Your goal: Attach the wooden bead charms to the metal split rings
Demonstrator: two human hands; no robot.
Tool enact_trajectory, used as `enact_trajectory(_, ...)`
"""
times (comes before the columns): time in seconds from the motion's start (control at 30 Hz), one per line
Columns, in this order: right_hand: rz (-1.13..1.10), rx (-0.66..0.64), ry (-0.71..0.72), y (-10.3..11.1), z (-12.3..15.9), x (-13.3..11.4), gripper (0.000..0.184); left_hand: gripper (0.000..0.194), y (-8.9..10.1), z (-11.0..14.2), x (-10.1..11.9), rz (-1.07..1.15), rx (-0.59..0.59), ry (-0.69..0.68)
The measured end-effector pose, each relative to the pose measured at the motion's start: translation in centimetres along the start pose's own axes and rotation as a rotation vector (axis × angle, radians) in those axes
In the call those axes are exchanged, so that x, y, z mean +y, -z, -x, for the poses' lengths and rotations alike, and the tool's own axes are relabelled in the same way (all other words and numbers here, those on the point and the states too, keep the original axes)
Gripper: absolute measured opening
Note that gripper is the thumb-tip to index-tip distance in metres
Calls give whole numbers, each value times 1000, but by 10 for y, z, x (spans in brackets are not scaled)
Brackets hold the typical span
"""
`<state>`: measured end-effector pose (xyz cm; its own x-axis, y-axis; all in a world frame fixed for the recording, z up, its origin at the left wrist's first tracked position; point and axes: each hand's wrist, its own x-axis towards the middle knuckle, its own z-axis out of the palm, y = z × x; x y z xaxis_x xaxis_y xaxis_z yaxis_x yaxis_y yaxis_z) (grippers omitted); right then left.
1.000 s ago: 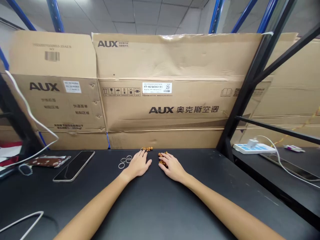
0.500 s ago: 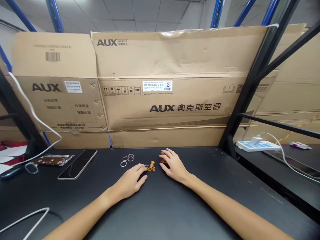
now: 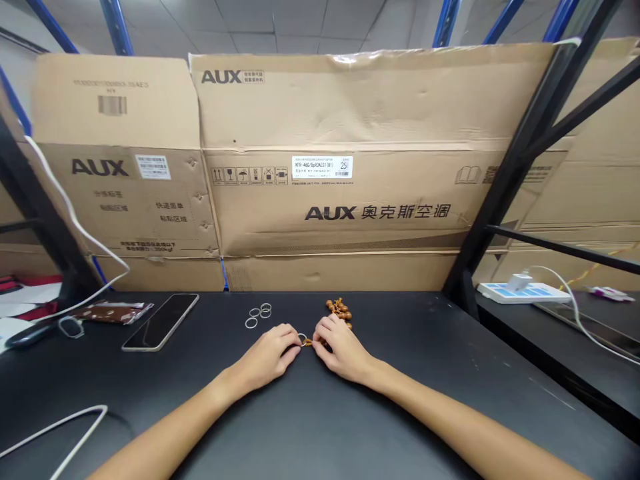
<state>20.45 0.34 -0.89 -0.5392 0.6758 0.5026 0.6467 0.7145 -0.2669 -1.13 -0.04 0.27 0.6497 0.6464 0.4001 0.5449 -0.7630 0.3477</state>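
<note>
My left hand (image 3: 270, 355) pinches a silver key ring (image 3: 302, 335) between thumb and fingertips, low over the black table. An orange-brown cord loop (image 3: 308, 342) runs from the ring to my right hand (image 3: 344, 348). The fingers of my right hand are closed on the small wooden gourd pendant at the cord's end, and they hide most of it. Just behind that hand lies a pile of brown gourd pendants (image 3: 340, 309). Several loose split key rings (image 3: 255, 313) lie flat on the table, beyond my left hand.
A phone (image 3: 161, 323) and a brown wrapped packet (image 3: 114, 312) lie at the left. A white cable (image 3: 75, 427) crosses the front left. Cardboard (image 3: 330, 200) walls the back edge. Right of the black rack post (image 3: 463, 287) sits a power strip (image 3: 523, 292).
My right hand has left the pile and come nearer, closing on the gourd pendant by my left hand. The pile now shows. The view has shifted slightly.
</note>
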Motion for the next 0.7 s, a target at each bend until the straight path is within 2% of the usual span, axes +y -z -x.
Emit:
enact_trajectory(0.33,-136,37,34,4,1,-3,13,6,0,-1,-2,20,41,21)
enact_trajectory(0.7,-136,38,-7,2,1,-1,13,13,2,-2,-1,70,-3,21)
